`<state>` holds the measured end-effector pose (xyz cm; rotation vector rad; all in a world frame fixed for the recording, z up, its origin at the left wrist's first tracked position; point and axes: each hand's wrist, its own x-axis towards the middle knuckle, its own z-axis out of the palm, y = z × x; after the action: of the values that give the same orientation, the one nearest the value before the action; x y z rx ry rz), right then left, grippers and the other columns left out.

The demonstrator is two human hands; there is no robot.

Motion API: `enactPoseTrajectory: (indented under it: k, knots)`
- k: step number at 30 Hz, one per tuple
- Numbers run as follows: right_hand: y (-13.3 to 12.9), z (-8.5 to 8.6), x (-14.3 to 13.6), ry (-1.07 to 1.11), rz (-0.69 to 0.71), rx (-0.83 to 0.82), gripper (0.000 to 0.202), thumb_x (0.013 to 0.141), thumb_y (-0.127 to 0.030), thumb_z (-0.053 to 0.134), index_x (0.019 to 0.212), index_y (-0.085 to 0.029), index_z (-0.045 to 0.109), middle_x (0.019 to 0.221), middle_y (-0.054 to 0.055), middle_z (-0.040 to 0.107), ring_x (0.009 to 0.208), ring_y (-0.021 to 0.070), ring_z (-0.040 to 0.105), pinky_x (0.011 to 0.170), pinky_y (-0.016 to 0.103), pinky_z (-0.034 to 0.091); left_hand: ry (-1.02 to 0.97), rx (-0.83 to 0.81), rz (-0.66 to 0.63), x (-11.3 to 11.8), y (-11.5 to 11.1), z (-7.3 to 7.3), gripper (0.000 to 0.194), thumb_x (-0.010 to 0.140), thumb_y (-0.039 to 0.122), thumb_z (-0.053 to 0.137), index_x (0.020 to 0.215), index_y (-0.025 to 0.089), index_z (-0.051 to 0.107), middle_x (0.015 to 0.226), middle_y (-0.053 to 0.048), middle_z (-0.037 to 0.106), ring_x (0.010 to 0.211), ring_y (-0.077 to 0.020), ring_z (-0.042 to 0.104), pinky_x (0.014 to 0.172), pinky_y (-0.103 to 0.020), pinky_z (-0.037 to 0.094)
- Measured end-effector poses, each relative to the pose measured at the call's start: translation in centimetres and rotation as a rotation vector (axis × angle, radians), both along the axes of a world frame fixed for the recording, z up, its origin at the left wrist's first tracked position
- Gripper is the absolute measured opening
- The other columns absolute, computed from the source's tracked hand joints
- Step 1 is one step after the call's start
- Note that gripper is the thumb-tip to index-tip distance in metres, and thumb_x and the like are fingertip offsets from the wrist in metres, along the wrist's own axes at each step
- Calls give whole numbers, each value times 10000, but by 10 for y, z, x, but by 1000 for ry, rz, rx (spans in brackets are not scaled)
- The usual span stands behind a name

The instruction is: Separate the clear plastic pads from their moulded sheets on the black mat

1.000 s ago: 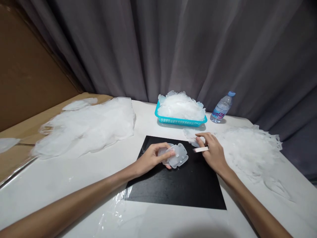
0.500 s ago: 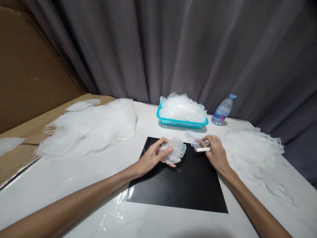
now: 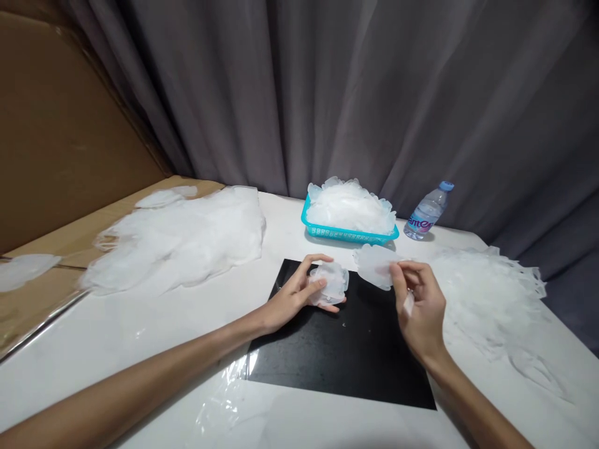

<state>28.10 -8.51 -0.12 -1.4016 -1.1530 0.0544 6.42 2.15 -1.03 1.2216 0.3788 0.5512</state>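
Observation:
My left hand (image 3: pixel 291 295) is closed round a small stack of translucent white scalloped pieces (image 3: pixel 333 279), thumb on top and fingers underneath, over the black mat (image 3: pixel 341 355). My right hand (image 3: pixel 425 312) pinches the edge of a thin translucent white piece with a wavy rim (image 3: pixel 374 264) between thumb and fingertips. It is raised above the mat's far right corner. A short white stick (image 3: pixel 409 304) is tucked in the same hand, mostly hidden by the fingers. The two hands are apart, and the pinched piece does not touch the stack.
Behind the mat stands a turquoise basket (image 3: pixel 350 235) heaped with similar pieces. A water bottle (image 3: pixel 427 212) is to its right. Loose translucent scraps (image 3: pixel 491 299) lie at right, and a big white pile (image 3: pixel 182 240) at left beside cardboard (image 3: pixel 60 137). A grey curtain (image 3: pixel 327 93) hangs behind.
My right hand has lifted a translucent piece off the far edge of the mat and turned upward with it. The white stick has swung back into the palm. My left hand keeps its stack.

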Motion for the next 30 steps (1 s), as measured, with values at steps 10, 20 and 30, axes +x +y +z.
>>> enactPoseTrajectory:
  k: [10,20,30]
  knots:
    - [-7,-13,-26,-740,467,-14,100,990,-267,654,1083,-251,688,1176,78,750,956,245,660,812,391,574,102,20,12,1,2,1,346,911,494,730,1030,171,695,983,-39,683,858,-174,656,757,-268,556]
    - [17,-37,47,-631,-99,-366,454,1030,-509,472,1304,-166,587,1274,184,621,1142,376,513,933,530,479,102,58,28,4,1,-2,333,867,387,792,1060,182,615,980,-23,663,854,-184,660,768,-327,583]
    - [22,-49,66,-371,-38,-386,412,940,-586,562,1076,-207,648,1064,126,666,1009,325,547,879,461,461,129,189,83,1,4,-7,442,784,331,864,1114,208,596,954,0,633,826,-162,610,735,-271,500]
